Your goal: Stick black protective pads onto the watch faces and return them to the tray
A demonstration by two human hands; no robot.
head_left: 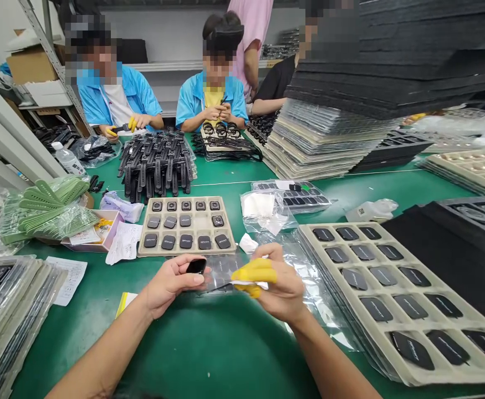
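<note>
A black watch (196, 266) is held between the thumb and fingers of the left hand (175, 279), above the green table (209, 343). A white cloth (263, 285) is pinched by the right hand (281, 284), its fingers partly covered by yellow sleeves (259, 270). Beyond the hands, 14 pieces (185, 241) are held in a beige tray (201, 222); at the right, 15 black plates (411, 306) are held in a larger tray (445, 374).

The head view is looking forward and down from the person's own eye level, over the green tabletop (209, 354). The forearms (111, 343) are entering from the bottom edge, the left hand (171, 282) and right hand (279, 282) are showing close by, near the middle, and people (213, 98) opposite are appearing farther off, along the top.
</note>
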